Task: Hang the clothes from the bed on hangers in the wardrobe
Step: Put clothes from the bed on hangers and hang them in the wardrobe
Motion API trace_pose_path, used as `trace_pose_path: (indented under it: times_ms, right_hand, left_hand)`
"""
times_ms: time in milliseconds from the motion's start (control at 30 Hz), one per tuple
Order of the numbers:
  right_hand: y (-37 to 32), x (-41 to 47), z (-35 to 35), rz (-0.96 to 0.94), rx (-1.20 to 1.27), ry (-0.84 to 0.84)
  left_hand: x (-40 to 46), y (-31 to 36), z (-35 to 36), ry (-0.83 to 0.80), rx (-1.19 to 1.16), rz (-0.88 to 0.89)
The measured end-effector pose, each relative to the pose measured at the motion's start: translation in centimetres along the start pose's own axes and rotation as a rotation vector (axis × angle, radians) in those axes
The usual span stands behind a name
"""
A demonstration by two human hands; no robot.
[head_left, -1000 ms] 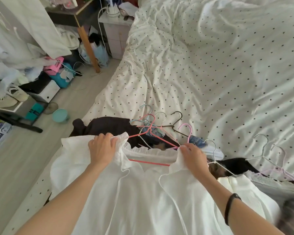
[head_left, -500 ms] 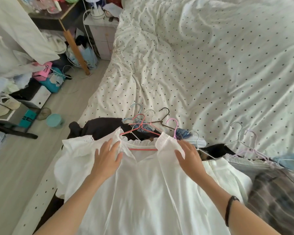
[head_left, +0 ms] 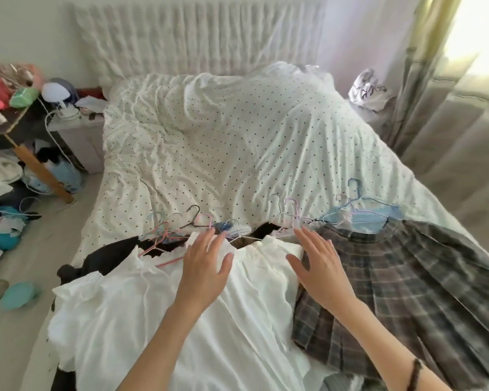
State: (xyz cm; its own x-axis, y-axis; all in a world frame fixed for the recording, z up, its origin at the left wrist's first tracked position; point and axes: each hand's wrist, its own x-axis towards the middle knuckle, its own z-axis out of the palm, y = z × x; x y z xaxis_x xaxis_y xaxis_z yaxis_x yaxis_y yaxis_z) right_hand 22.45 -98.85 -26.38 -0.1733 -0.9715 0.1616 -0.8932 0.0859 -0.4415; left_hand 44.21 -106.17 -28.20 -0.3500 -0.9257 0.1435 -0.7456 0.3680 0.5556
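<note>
White blouse (head_left: 119,320): frilled collar, spread flat at the bed's near edge, a pink hanger (head_left: 168,261) through its neck.
Plaid pleated skirt (head_left: 401,292): grey-brown, fanned out flat, just right of the blouse and partly overlapping it.
Black garment (head_left: 108,258): crumpled, partly under the blouse.
Light-blue garment (head_left: 362,218): above the skirt, on wire hangers (head_left: 353,198).
Loose hangers (head_left: 181,224): pink, black and pale, tangled on the dotted bed sheet (head_left: 237,153).

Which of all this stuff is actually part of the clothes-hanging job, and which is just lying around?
Part of the job:
white blouse
pink hanger in its neck
plaid skirt
black garment
spare hangers

Just lying about:
teal bowl on the floor
cluttered side table
curtain
</note>
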Motion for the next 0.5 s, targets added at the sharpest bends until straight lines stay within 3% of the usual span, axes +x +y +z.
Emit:
trace_pose_path:
  times_ms: [100, 333, 500]
  right_hand:
    - [2.8, -7.0, -4.6, 0.159, -0.033, 0.038]
    - [9.1, -21.0, -14.6, 0.458, -0.130, 0.272]
    - [13.1, -33.4, -21.4, 0.702, -0.182, 0.434]
  left_hand:
    - [-3.5, 5.7, 2.1, -0.163, -0.024, 0.100]
    - [-4.0, 20.7, 4.5, -0.203, 0.069, 0.545]
    - [-10.1, 33.9, 9.8, -0.286, 0.002, 0.844]
